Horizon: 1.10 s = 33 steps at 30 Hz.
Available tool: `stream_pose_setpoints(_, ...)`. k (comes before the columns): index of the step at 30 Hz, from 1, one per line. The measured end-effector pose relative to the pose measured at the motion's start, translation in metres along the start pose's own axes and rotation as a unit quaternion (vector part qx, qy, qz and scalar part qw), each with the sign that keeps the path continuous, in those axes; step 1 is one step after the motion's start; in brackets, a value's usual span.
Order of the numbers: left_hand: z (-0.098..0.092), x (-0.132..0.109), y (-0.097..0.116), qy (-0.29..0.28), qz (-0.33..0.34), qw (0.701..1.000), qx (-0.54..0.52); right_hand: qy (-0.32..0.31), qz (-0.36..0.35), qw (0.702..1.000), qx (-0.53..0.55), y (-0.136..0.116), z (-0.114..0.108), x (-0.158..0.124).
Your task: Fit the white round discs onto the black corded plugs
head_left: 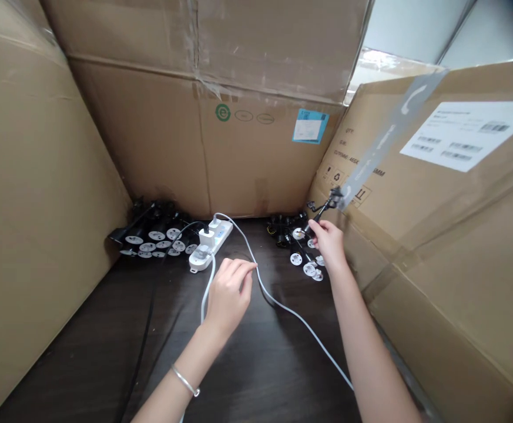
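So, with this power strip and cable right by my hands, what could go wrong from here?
The white cable runs past your left hand to the power strip, so a snag might tug the strip and its plugged-in white adapter. The small black part in your right hand is close to the carton wall and could catch it, or drop onto the white-disc fittings below.

The right hand hides part of a thin black plastic thing. The tiny words on the white paper label are too small to read. The long white cord slips behind the right arm. That arm and the left arm get cut off by the bottom edge.
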<state>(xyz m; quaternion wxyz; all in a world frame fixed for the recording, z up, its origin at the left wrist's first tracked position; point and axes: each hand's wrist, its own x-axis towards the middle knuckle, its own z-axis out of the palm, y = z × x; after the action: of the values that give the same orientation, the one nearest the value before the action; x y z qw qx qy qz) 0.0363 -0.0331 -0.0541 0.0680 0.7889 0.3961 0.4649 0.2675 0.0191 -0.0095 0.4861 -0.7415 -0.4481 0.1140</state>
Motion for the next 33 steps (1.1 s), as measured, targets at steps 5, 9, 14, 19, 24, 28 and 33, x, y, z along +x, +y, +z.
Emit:
stream_pose_setpoints(5,0.006,-0.004,0.004,-0.002,-0.030,0.998,-0.060,-0.205,0.156,0.812,0.524,-0.018,0.020,-0.061)
stream_pose_setpoints(9,0.014,-0.007,0.002,-0.017,-0.141,0.959,-0.245,-0.301,0.256,0.654,0.645,-0.024,0.037,-0.094)
stream_pose_setpoints(14,0.013,-0.001,0.000,-0.059,-0.319,0.770,-0.549,-0.309,0.273,0.623,0.665,-0.017,0.042,-0.098)
stream_pose_setpoints(19,0.008,0.003,-0.005,-0.055,-0.369,0.676,-0.635,-0.283,0.267,0.630,0.672,-0.010,0.043,-0.095)
stream_pose_setpoints(24,0.008,0.004,-0.007,-0.001,-0.361,0.696,-0.621,-0.292,0.269,0.629,0.668,-0.008,0.048,-0.099)
stream_pose_setpoints(28,0.010,0.003,-0.004,0.015,-0.349,0.710,-0.612,-0.301,0.281,0.617,0.670,-0.009,0.051,-0.102)
stream_pose_setpoints(33,0.011,0.001,-0.003,0.066,-0.319,0.760,-0.562,-0.307,0.296,0.595,0.681,-0.010,0.050,-0.104)
